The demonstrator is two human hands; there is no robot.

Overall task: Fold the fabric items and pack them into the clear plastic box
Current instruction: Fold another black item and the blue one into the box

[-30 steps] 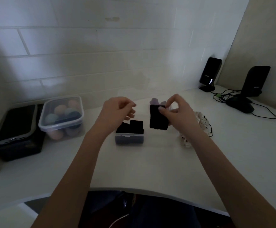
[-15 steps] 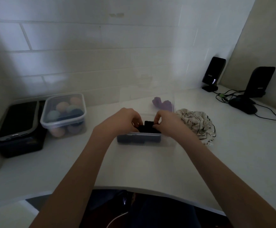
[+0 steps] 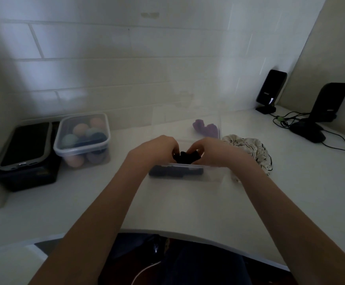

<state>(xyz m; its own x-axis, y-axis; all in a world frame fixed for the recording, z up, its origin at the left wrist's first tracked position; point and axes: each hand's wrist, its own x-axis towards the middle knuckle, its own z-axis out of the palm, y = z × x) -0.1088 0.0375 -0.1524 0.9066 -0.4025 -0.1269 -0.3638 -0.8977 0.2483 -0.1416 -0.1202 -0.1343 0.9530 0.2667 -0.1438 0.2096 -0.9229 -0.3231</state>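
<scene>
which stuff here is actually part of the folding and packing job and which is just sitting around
Part of the job:
- black fabric, held by left hand and right hand
- clear plastic box
- purple fabric
- striped white fabric

Just lying about:
- lidded tub of coloured balls
- phone on a black box
- two black stands with cables

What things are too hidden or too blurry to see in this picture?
All in the head view:
- Fingertips of the left hand and right hand: curled under, hidden by the hands' backs.
- How the black fabric is folded: covered by both hands.
- What fills the clear plastic box: dim, only dark shapes.
- Purple cloth: blurred behind clear plastic.
- Label on the black stand: too small.
</scene>
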